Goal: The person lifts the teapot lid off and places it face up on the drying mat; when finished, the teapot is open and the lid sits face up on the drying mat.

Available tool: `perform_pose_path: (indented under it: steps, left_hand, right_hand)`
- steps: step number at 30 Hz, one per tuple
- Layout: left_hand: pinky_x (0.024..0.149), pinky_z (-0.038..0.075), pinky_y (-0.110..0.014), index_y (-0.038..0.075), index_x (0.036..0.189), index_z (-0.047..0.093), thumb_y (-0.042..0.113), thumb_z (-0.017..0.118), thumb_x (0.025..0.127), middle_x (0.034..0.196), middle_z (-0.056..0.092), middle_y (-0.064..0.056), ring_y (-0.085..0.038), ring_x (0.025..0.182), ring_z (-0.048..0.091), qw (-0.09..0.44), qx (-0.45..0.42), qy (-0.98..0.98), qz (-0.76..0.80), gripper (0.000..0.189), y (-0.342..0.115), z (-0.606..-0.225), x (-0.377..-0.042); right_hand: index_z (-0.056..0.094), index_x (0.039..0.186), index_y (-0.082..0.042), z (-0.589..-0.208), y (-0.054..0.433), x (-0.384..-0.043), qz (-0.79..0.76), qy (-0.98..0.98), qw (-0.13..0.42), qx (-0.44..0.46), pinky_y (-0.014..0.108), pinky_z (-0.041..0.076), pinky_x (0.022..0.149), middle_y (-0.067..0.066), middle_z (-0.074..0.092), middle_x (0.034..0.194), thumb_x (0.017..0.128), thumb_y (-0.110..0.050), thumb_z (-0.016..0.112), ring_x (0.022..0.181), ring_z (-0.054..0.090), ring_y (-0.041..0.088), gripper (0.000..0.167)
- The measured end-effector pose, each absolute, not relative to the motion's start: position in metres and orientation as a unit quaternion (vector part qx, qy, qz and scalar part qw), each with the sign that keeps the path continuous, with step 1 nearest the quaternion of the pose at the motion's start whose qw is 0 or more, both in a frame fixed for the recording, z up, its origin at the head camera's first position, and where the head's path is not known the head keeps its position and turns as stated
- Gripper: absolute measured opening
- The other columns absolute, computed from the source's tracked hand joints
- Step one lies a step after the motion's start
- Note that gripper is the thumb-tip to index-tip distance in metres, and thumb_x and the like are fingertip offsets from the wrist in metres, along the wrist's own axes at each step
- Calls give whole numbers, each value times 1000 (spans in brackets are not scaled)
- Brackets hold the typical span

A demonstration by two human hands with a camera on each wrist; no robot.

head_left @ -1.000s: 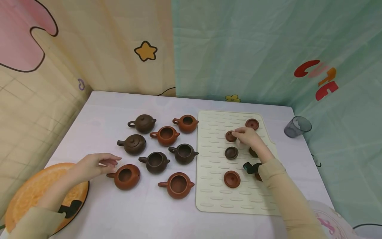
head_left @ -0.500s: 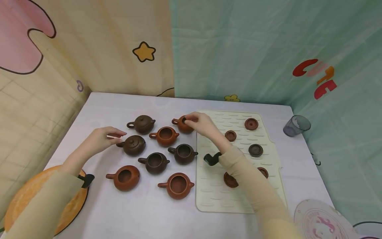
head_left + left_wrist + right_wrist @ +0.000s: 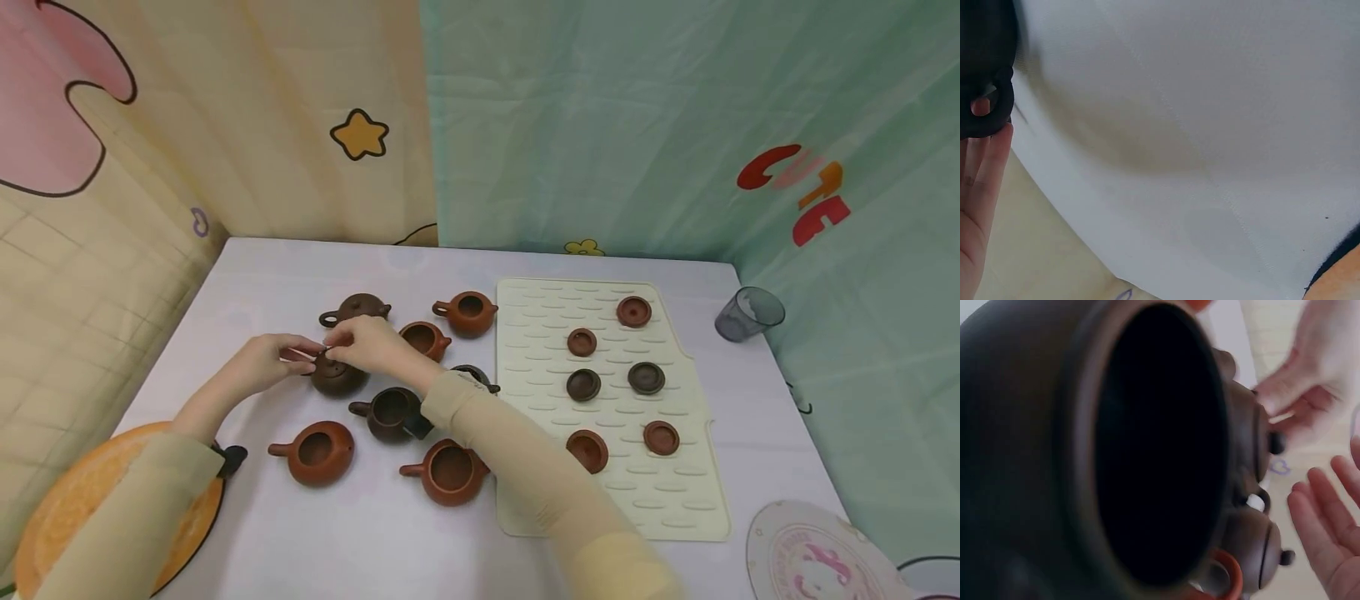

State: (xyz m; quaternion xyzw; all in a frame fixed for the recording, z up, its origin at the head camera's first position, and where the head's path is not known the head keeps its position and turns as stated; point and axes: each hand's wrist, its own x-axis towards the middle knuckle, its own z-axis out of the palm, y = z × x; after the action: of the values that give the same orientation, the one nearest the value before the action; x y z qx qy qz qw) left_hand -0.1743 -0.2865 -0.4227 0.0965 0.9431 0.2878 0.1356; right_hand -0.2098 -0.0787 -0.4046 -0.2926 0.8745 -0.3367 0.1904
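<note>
Loose and empty, the right hand [image 3: 367, 346] seems after the dark teapot lid [image 3: 1263, 450]; next needs a soft pinch. Whether the left hand [image 3: 262, 362] grips the handle [image 3: 1004, 103], I can't tell.

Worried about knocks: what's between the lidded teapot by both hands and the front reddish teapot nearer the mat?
A lidless dark teapot stands between the lidded teapot and reddish teapot in the head view.
</note>
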Motion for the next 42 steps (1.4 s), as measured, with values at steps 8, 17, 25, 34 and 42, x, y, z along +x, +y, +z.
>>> perform_pose_path:
  steps: [8, 17, 25, 34, 42]
  left_hand:
    - [73, 50, -31, -1, 115, 70, 11, 75, 86, 97, 75, -17, -30, 91, 72, 133, 88, 943, 290, 33, -290, -428, -176]
    - [72, 50, -28, -2, 111, 71, 10, 75, 85, 97, 75, -16, -21, 86, 70, 132, 98, 943, 290, 28, -290, -428, -179]
    - [75, 50, -34, -2, 107, 72, 14, 78, 83, 96, 75, -16, -21, 86, 68, 129, 103, 947, 274, 29, -293, -431, -182]
    - [74, 48, -30, -1, 108, 72, 12, 76, 85, 95, 75, -14, -15, 85, 66, 130, 97, 948, 275, 27, -292, -428, -181]
    - [72, 49, -29, 1, 111, 72, 11, 74, 87, 95, 75, -12, -12, 83, 66, 144, 92, 944, 282, 27, -290, -424, -180]
  right_hand:
    - [68, 126, -18, -409, -105, -197, -202, 912, 180, -308, 15, 46, 95, -7, 68, 125, 95, -25, 66, 118, 60, 6, 32]
    - [73, 114, -16, -407, -111, -196, -150, 931, 152, -295, 14, 48, 86, -6, 72, 111, 93, -16, 66, 103, 63, 5, 22]
    - [71, 102, -15, -409, -113, -196, -161, 929, 123, -310, 13, 47, 73, -7, 71, 100, 91, -12, 69, 87, 62, 4, 12]
    - [70, 96, -15, -399, -106, -193, -164, 922, 96, -337, 13, 43, 65, -6, 69, 91, 91, -14, 68, 76, 58, 3, 5]
    - [71, 99, -16, -374, -38, -212, -386, 877, 153, -242, 17, 45, 74, -3, 72, 100, 90, -22, 70, 87, 61, 8, 11]
